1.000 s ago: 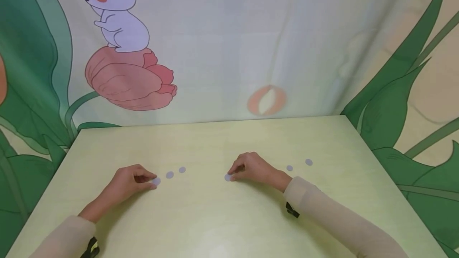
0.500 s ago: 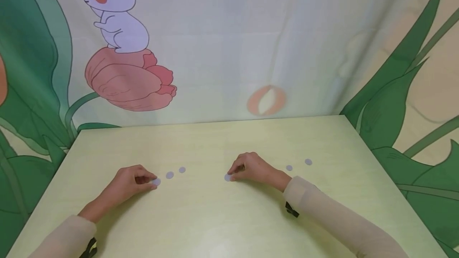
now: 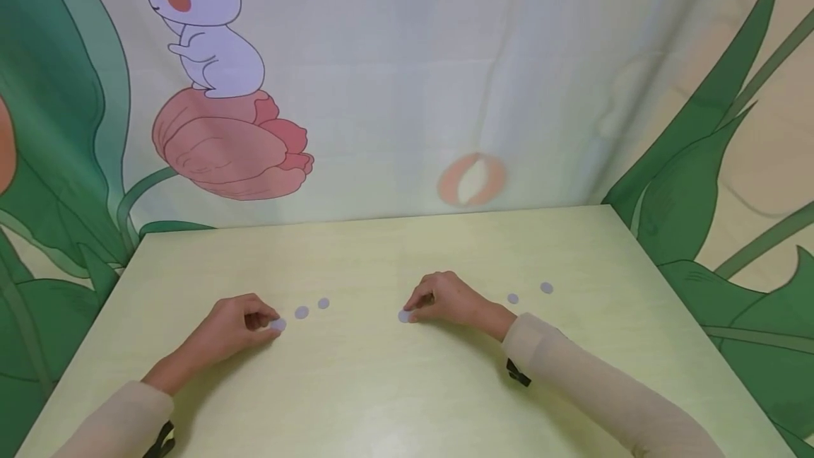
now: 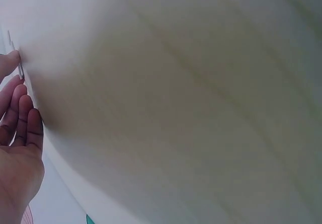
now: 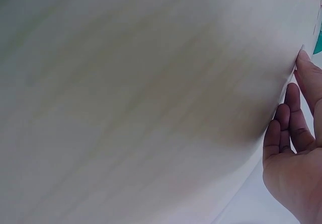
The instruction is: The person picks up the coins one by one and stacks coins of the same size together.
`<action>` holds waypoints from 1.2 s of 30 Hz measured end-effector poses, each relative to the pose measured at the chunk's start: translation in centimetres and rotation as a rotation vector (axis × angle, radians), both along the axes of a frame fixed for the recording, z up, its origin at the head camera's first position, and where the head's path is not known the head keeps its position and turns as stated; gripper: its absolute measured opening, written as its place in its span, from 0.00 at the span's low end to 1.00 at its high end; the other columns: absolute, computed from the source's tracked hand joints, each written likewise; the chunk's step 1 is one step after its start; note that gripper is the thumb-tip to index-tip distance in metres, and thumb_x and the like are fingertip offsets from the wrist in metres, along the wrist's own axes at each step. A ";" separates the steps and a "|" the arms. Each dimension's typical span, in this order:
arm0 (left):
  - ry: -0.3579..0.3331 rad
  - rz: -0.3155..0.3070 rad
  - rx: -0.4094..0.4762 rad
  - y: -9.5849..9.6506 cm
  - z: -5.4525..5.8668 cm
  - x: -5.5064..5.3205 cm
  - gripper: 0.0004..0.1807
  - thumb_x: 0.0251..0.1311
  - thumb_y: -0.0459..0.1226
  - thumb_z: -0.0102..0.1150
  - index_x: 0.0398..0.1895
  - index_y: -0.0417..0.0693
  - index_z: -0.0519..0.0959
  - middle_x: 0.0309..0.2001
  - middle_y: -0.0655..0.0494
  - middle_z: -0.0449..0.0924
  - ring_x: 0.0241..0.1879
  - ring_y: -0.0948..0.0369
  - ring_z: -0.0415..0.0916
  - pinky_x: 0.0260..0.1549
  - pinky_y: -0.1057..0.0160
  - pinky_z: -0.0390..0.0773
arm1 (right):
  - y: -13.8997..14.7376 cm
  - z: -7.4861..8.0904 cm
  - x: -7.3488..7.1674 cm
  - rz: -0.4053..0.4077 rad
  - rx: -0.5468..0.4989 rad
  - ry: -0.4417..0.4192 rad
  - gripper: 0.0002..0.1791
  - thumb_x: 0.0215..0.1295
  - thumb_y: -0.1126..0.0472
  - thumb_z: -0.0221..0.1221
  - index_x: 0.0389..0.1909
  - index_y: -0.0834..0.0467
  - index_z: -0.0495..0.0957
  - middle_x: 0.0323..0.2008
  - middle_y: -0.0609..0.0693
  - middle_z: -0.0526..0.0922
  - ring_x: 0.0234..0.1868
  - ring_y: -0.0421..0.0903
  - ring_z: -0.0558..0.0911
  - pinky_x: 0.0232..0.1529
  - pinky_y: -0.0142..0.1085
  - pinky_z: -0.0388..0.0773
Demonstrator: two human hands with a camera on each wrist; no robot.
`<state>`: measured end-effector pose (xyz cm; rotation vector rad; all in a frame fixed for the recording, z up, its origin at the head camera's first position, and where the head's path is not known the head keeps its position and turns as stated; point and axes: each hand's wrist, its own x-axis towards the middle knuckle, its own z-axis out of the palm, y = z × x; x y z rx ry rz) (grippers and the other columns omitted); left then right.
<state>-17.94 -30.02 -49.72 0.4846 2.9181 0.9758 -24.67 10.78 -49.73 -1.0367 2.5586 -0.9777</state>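
In the head view my left hand (image 3: 232, 329) pinches a silver-grey coin (image 3: 278, 325) between thumb and fingers, low at the tabletop. To its right lie two more flat coins, a middle one (image 3: 302, 312) and a smaller one (image 3: 323, 303), forming a slanting row with it. My right hand (image 3: 453, 300) pinches another coin (image 3: 403, 316) at the table's middle. The left wrist view shows that coin's thin edge (image 4: 21, 69) between thumb and fingertip of the left hand (image 4: 20, 158). In the right wrist view only a sliver shows at the fingertips of the right hand (image 5: 297, 148).
Beyond the right wrist lie a small coin (image 3: 513, 299) and a larger coin (image 3: 547, 288). The pale yellow table (image 3: 381, 387) ends at a printed curtain (image 3: 381, 90) with a rabbit and plants. Each sleeve has a black strap near the cuff.
Both hands stay nearly still, each pinching its coin. The left hand shifts very slightly to the right and down in the picture, and the view itself tilts a little.
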 end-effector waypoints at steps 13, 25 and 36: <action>0.041 -0.027 -0.003 2.5 0.7 -0.4 0.09 0.54 0.38 0.76 0.37 0.47 0.88 0.33 0.61 0.79 0.34 0.62 0.74 0.35 0.66 0.77 | 0.0 0.0 -0.1 0.005 0.004 -0.014 0.08 0.58 0.60 0.74 0.39 0.52 0.91 0.34 0.40 0.84 0.38 0.36 0.82 0.44 0.30 0.79; 0.023 -0.135 0.058 7.7 1.4 -2.3 0.09 0.54 0.35 0.75 0.38 0.45 0.87 0.34 0.60 0.80 0.36 0.60 0.77 0.35 0.64 0.79 | 0.1 0.1 0.2 -0.015 0.030 -0.028 0.08 0.59 0.59 0.73 0.40 0.52 0.91 0.35 0.40 0.84 0.39 0.37 0.82 0.44 0.31 0.79; 0.039 -0.276 0.083 13.6 1.8 -3.5 0.09 0.54 0.35 0.75 0.39 0.46 0.88 0.35 0.59 0.81 0.36 0.61 0.77 0.39 0.63 0.80 | 0.0 0.1 0.1 -0.003 0.027 0.005 0.08 0.58 0.58 0.74 0.40 0.52 0.91 0.34 0.41 0.85 0.37 0.37 0.82 0.42 0.30 0.79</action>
